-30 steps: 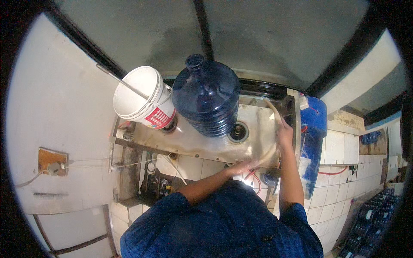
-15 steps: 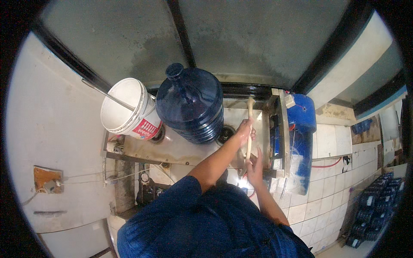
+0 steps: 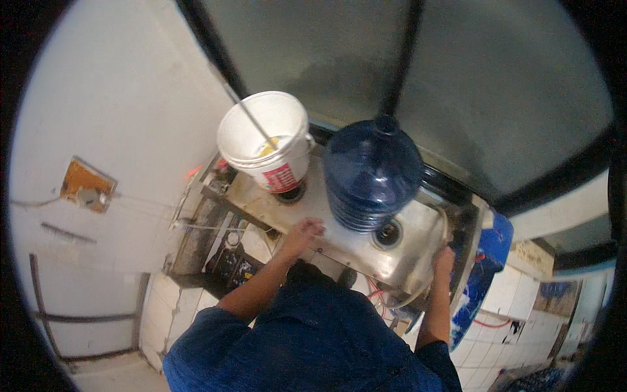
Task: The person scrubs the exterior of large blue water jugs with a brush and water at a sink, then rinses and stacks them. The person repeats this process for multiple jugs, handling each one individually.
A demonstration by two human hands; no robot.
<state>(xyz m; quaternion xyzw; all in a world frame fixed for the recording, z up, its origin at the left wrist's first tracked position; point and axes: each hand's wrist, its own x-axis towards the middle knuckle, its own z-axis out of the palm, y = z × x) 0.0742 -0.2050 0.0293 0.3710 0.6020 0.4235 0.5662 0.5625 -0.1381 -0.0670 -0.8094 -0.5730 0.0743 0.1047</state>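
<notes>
A dark blue translucent water jug (image 3: 369,173) stands upright on the metal sink (image 3: 418,228), its neck at the top. Left of it, my left hand (image 3: 304,234) hovers at the sink's front edge. Its fingers are somewhat blurred but look loosely apart, with nothing in them. At the sink's right end my right hand (image 3: 444,261) is closed around a pale hose (image 3: 421,293), which bends down over the front edge. A round fitting (image 3: 388,234) with a dark centre sits in the sink beside the jug's base.
A white bucket (image 3: 241,153) with a long metal rod (image 3: 255,124) in it stands at the sink's left end. A blue container (image 3: 493,245) is at the right. Glass panels (image 3: 326,59) rise behind, and a white wall (image 3: 117,98) is on the left.
My view has turned to the left. My left hand has let go of the pale hose and moved left past the jug. The right hand holds the hose, now lowered at the sink's right end.
</notes>
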